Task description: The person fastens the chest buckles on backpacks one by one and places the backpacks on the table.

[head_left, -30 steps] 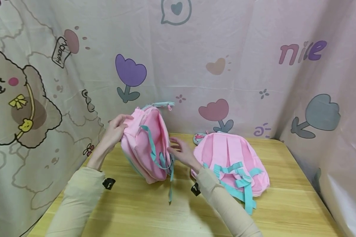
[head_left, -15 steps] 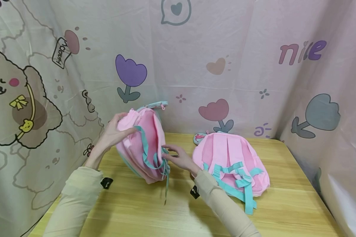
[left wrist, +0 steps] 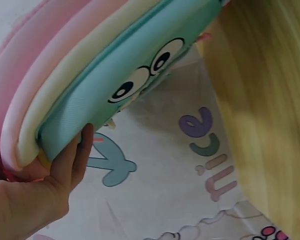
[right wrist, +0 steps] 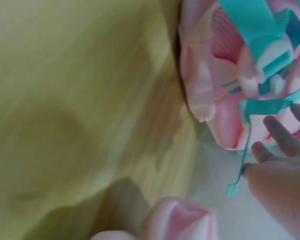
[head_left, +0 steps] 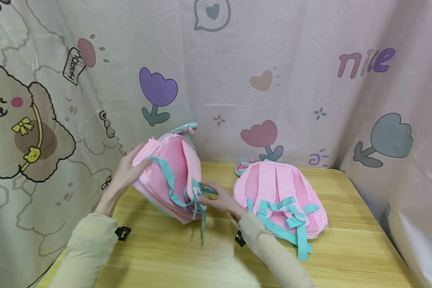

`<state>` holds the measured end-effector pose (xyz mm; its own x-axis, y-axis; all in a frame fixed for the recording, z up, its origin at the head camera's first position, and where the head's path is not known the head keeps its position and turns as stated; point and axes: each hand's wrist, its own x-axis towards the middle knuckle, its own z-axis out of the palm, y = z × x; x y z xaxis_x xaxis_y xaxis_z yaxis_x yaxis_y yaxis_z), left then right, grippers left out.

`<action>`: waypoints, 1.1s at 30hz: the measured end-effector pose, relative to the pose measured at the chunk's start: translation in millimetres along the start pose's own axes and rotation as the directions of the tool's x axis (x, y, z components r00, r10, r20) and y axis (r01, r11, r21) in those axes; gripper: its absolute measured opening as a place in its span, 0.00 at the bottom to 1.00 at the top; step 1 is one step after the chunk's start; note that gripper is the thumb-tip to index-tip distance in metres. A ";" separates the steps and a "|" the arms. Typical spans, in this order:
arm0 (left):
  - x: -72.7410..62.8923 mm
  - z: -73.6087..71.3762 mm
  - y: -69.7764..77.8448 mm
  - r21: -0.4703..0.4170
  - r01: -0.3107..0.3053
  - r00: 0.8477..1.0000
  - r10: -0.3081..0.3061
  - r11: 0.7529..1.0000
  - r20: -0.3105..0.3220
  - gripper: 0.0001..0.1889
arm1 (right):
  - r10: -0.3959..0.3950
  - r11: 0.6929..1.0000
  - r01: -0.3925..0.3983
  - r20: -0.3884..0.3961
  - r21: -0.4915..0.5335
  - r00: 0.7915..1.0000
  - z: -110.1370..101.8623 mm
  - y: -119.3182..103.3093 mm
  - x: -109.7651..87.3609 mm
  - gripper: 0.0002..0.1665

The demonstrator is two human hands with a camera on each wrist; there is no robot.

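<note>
My left hand (head_left: 127, 170) curls tight round the upper left side of a pink bag (head_left: 180, 176), which leans over the left part of the table. My right hand (head_left: 221, 198) is at its teal straps (right wrist: 250, 20), with the fingers loose and the thumb apart. I think I am holding the bag steady and sorting the straps; the next move calls for a firm left hand and soft, careful fingers on the right. The table (head_left: 158, 256) is yellow wood. A bear cloth (head_left: 209, 84) hangs all round; a second pink bag (head_left: 266, 184) lies right.
</note>
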<state>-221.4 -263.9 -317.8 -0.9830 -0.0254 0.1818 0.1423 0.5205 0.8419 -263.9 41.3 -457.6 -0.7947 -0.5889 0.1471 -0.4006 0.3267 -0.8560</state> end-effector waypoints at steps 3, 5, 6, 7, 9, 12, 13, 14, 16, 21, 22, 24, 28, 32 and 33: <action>-1.9 0.6 -7.7 -0.039 0.002 1.000 -0.002 0.999 -0.006 0.39 | 0.022 1.000 -0.022 -0.005 0.012 1.000 0.9 5.1 -4.0 0.42; -3.1 0.8 -13.2 -0.057 0.002 1.000 -0.002 0.998 -0.004 0.39 | 0.032 0.999 -0.032 -0.011 0.027 0.999 1.2 8.0 -6.3 0.44; -3.9 0.9 -16.0 -0.060 0.000 1.000 0.000 0.998 -0.004 0.39 | 0.041 0.999 -0.041 -0.015 0.035 0.999 1.3 9.3 -7.5 0.44; -4.6 1.1 -19.0 -0.063 -0.004 1.000 0.003 0.998 -0.004 0.39 | 0.050 0.998 -0.049 -0.018 0.041 0.999 1.4 10.5 -8.5 0.45; -5.7 1.8 -25.0 -0.060 -0.013 1.000 0.013 0.998 -0.010 0.39 | 0.047 0.998 -0.046 -0.026 0.033 0.999 1.5 13.6 -9.6 0.46; -7.2 3.0 -34.0 -0.069 -0.015 1.000 0.015 0.997 -0.005 0.38 | 0.027 1.000 -0.027 -0.041 0.011 0.999 1.6 17.4 -10.8 0.46; -7.6 3.2 -37.0 -0.070 -0.010 1.000 0.010 0.998 0.001 0.38 | 0.015 1.000 -0.015 -0.046 0.001 0.999 1.6 18.7 -11.1 0.46; -8.1 3.4 -39.8 -0.071 -0.002 1.000 0.003 0.997 0.008 0.39 | 0.001 1.000 -0.001 -0.051 -0.008 0.999 1.6 19.9 -11.3 0.46; -9.2 3.9 -45.9 -0.086 0.010 0.999 -0.007 0.996 0.033 0.39 | -0.025 1.000 0.024 -0.055 -0.017 0.998 1.6 21.7 -11.8 0.47; -10.8 6.9 -61.1 -0.095 0.013 0.998 -0.007 0.995 0.066 0.39 | -0.029 0.999 0.029 -0.038 -0.018 0.999 2.6 25.9 -13.2 0.51; -10.8 7.4 -64.0 -0.093 0.014 0.997 -0.008 0.996 0.071 0.39 | -0.024 1.000 0.024 -0.032 -0.015 0.999 3.0 26.5 -13.3 0.52; -11.0 8.4 -69.3 -0.072 0.013 0.997 -0.008 0.997 0.073 0.39 | -0.016 1.000 0.015 -0.030 -0.016 0.999 3.5 26.7 -14.3 0.52; -11.8 9.3 -78.4 -0.045 0.018 0.996 -0.014 0.999 0.087 0.39 | -0.005 1.000 0.004 -0.034 -0.013 0.999 4.7 26.6 -15.7 0.53; -12.4 10.2 -87.6 -0.052 0.024 0.994 -0.018 0.998 0.108 0.41 | -0.019 1.000 0.019 -0.049 -0.002 0.999 6.3 27.7 -16.2 0.52; -12.5 10.7 -90.2 -0.056 0.023 0.994 -0.017 0.998 0.111 0.41 | -0.026 1.000 0.026 -0.053 -0.001 0.998 6.8 27.9 -16.1 0.51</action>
<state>-223.2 -301.4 -401.5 -0.9921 0.0607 0.1099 0.1255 0.4712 0.8730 -259.2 54.9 -487.2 -0.8069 -0.5573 0.1955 -0.4216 0.3117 -0.8515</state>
